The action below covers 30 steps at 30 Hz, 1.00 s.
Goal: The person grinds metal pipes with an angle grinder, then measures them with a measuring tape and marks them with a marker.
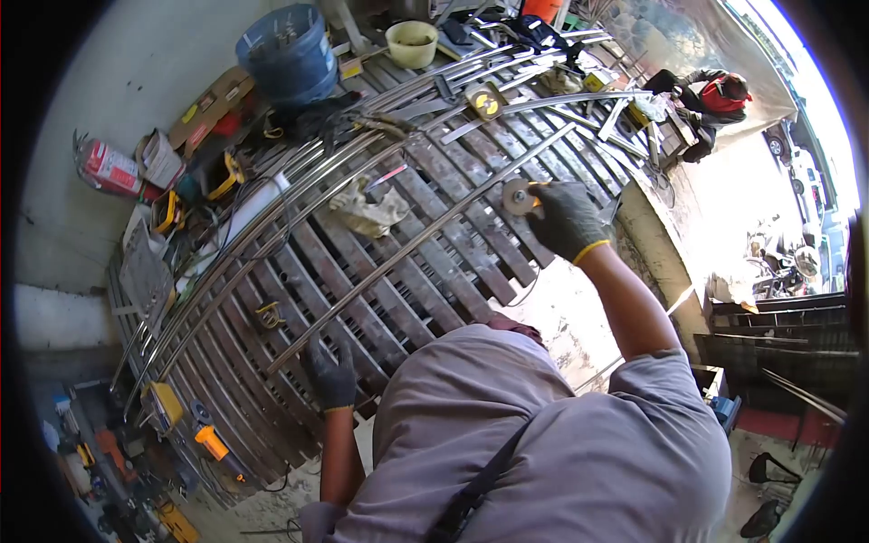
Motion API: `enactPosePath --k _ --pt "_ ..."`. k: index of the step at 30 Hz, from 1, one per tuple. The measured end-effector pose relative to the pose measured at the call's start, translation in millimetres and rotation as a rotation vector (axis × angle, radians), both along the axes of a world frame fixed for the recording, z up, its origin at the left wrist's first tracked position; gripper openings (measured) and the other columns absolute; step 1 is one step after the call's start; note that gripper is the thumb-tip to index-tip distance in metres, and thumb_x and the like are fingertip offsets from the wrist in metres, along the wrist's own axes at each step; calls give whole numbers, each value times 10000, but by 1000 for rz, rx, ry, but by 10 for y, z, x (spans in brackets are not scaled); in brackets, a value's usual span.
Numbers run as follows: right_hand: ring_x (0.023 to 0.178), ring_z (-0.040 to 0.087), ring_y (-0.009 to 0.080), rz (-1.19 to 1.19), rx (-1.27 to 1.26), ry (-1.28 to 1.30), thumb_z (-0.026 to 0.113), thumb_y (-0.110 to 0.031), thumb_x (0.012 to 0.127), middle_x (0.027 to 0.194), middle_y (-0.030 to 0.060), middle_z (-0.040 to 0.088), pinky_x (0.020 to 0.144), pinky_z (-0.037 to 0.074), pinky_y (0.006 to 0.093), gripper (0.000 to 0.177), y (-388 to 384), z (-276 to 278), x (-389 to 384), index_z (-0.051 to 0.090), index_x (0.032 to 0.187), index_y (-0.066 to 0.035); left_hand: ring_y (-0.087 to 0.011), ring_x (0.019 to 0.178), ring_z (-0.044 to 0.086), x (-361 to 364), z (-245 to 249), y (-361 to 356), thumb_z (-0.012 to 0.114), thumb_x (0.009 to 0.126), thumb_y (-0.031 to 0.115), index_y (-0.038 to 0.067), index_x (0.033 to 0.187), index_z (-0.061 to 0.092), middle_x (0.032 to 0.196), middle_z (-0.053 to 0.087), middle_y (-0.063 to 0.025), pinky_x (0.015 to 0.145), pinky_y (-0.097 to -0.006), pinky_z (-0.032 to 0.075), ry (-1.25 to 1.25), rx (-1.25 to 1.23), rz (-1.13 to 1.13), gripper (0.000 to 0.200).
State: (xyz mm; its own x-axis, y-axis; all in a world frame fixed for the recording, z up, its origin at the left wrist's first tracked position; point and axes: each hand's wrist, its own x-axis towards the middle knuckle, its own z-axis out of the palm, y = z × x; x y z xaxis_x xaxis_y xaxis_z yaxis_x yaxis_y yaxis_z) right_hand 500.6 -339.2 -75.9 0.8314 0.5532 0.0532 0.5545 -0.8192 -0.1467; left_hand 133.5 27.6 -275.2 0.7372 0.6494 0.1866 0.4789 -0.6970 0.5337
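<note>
My right hand [568, 222], in a dark glove with a yellow cuff, is closed around an angle grinder [536, 201]. Most of the grinder's body is hidden by the glove. Its round disc [519, 196] faces up, close to the far part of a long thin metal tube [421, 237]. That tube lies diagonally across the slatted metal bench [471, 281]. At the tube's near end is my left hand [329, 373], also gloved, its fingers apart and their tips at the tube. A crumpled pale cloth [369, 206] lies beyond the tube.
Curved metal tubes [262, 237] run along the bench's far side. Behind them stand a blue bucket [288, 56], a pale tub [412, 43] and a fire extinguisher [110, 167]. A second grinder [214, 443] lies at the left. Another person [720, 98] crouches at the far right.
</note>
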Motion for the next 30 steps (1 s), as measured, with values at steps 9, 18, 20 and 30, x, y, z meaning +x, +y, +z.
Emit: enactPosePath --k 9,18,20,30 --pt "913 783 446 479 -337 579 741 -353 914 1002 210 800 823 626 548 319 226 -607 46 817 1116 -118 -515 1478 484 136 60 -1197 660 1013 229 -42 1673 353 1690 334 -335 1232 -530 431 703 92 85 777" --pt "1255 742 392 464 -467 755 641 -465 1014 1432 149 740 1023 608 504 542 259 -2167 -25 727 1419 -115 -536 1549 382 22 -89 -1142 764 938 172 -21 1687 300 1688 304 -335 1272 -523 389 483 -58 97 902" --pt "1226 757 369 615 -486 751 676 -540 964 1335 173 781 1036 593 471 587 294 -2510 98 786 1319 -86 -544 1550 376 48 -76 -1147 745 971 263 16 1711 289 1719 299 -318 1284 -513 375 508 -159 144 904" --pt "1069 793 388 688 -789 881 758 -393 967 1318 199 766 780 696 520 512 568 -2396 387 736 1363 -69 -497 1525 445 -267 -618 -1133 655 1008 352 100 1753 254 1795 239 -222 1277 -549 381 460 -44 186 883"
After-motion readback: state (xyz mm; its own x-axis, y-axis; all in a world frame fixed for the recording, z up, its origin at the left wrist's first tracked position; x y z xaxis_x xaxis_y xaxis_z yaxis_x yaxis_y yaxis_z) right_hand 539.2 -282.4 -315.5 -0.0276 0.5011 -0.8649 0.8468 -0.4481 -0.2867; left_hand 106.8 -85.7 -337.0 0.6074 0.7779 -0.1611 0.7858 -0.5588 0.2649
